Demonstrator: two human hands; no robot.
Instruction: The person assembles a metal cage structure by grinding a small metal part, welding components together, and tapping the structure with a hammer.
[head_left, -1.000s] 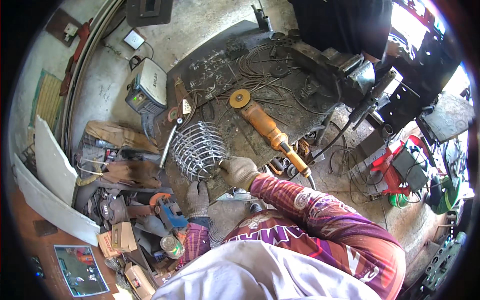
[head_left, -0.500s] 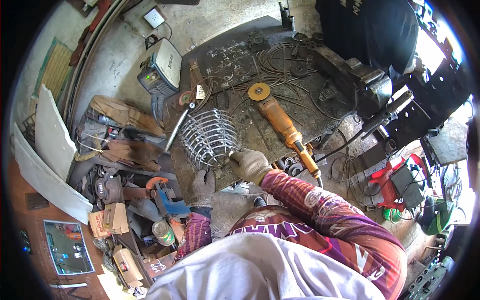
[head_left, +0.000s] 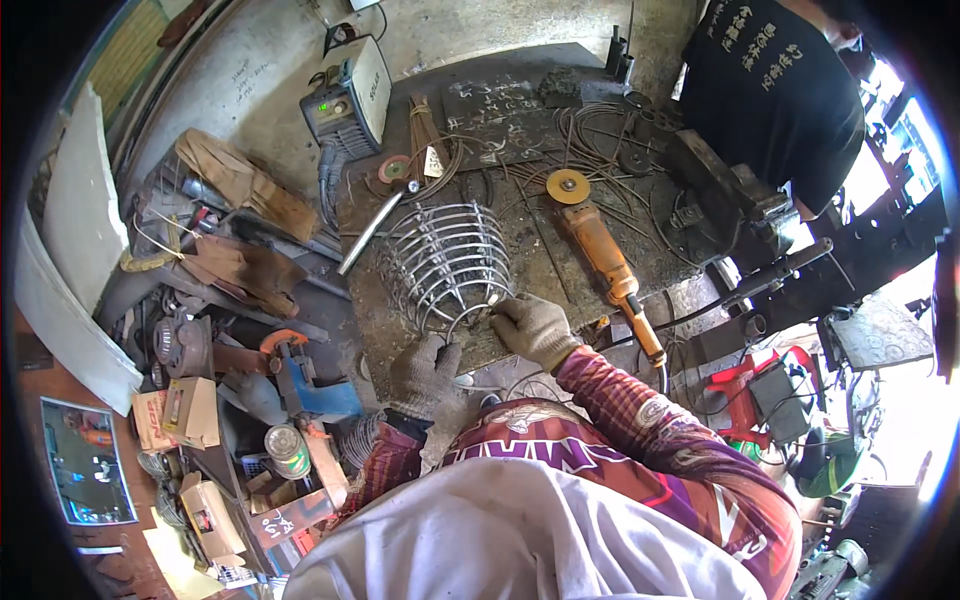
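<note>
A round cage of shiny metal rods (head_left: 455, 250) lies on its side on the dark workbench (head_left: 535, 255), its narrow end toward me. At that near end, my gloved left hand (head_left: 422, 370) has its fingers closed at the lowest rods. My gloved right hand (head_left: 538, 332) is closed in a pinch at the right side of the same end. A small pale spot shows at its fingertips; what it is I cannot make out. Right of the cage rests an orange angle grinder (head_left: 605, 255) with a yellowish disc (head_left: 568, 186). A silver rod-like tool (head_left: 375, 228) lies left of the cage.
Thin rods and coiled wire (head_left: 590, 130) spread over the bench's far side. A welding machine (head_left: 348, 98) stands at the back left, a bench vise (head_left: 745, 200) at the right. Beyond it is a person in a dark shirt (head_left: 775, 90). Boxes and tools crowd the left, including a blue tool (head_left: 318, 390).
The view has shifted, so the bench sits farther right and lower in the picture. Both hands stay at the cage's near end. The person at the back right shows more.
</note>
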